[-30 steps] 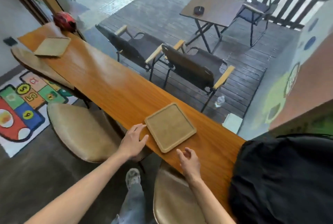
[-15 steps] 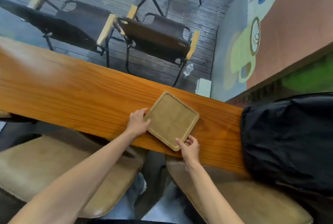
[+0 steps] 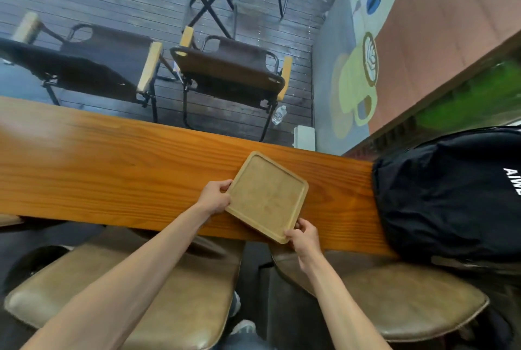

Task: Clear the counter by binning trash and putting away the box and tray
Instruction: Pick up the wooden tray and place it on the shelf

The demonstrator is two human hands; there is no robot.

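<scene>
A square wooden tray (image 3: 267, 196) with a raised rim lies turned like a diamond on the long orange wooden counter (image 3: 112, 175), its near corner at the counter's front edge. It holds nothing. My left hand (image 3: 215, 199) grips the tray's left corner, fingers curled over the rim. My right hand (image 3: 303, 237) pinches the near corner, thumb on top. No box or trash shows in this view.
A black backpack (image 3: 451, 194) sits on the counter's right end, close to the tray. Two tan stools (image 3: 146, 301) (image 3: 400, 296) stand under the front edge. Beyond the glass are dark folding chairs (image 3: 228, 73), a small table and a water bottle (image 3: 279, 115).
Both hands went from resting beside the tray to gripping its left and near corners. My head tilted down and right, so the counter's far left end left the view.
</scene>
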